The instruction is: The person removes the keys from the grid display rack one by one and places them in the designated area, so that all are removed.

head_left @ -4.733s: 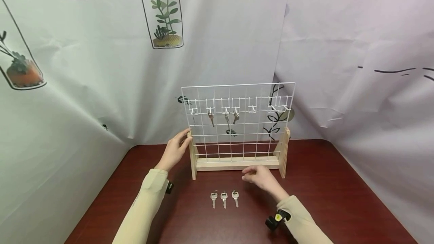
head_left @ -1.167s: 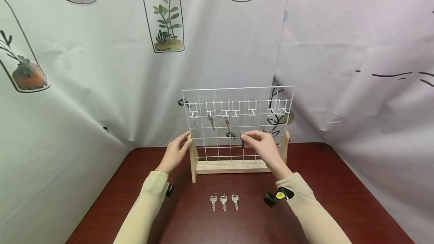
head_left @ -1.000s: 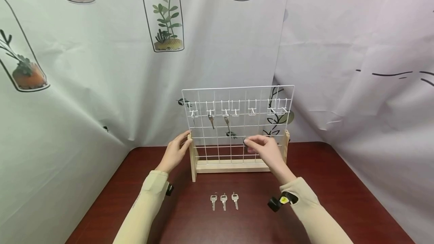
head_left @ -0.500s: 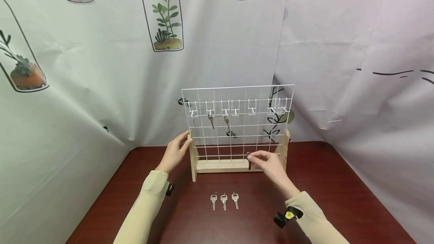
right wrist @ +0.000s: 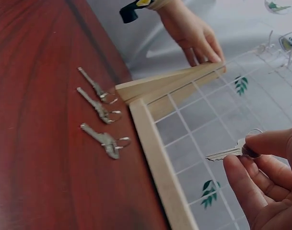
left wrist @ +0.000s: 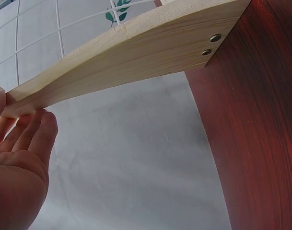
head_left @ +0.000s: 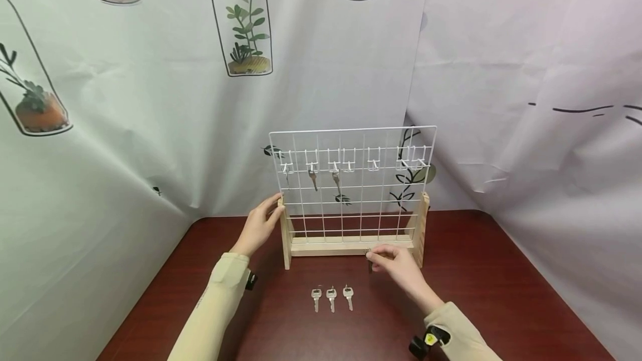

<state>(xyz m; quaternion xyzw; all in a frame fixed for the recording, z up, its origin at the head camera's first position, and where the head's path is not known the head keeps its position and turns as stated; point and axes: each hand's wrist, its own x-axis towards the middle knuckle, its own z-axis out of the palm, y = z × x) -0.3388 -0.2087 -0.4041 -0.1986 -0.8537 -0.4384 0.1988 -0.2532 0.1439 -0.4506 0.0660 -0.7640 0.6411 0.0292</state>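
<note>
In the head view, my right hand (head_left: pixel 398 266) pinches a key (head_left: pixel 370 266) by its head, just in front of the rack's lower right part; the right wrist view shows that key's blade (right wrist: pixel 225 154) pointing away from the fingertips, with a small ring at its head. My left hand (head_left: pixel 257 227) holds the top of the left wooden upright (head_left: pixel 287 241), thumb on one side and fingers on the other. The white wire grid rack (head_left: pixel 351 203) stands upright. Three keys hang from its hooks on the left: one thin key (head_left: pixel 287 179), a second key (head_left: pixel 313 179) and a third key (head_left: pixel 336 181).
Three silver keys with rings lie in a row on the dark red table: left key (head_left: pixel 316 299), middle key (head_left: pixel 331 299), right key (head_left: pixel 348 297). Several bare hooks (head_left: pixel 373 165) line the grid's right half. A printed white curtain (head_left: pixel 321 88) surrounds the table.
The key on the fourth hook from the left has come off and is now in my right hand, which went up and then moved down to the rack's base. My left hand stays put.
</note>
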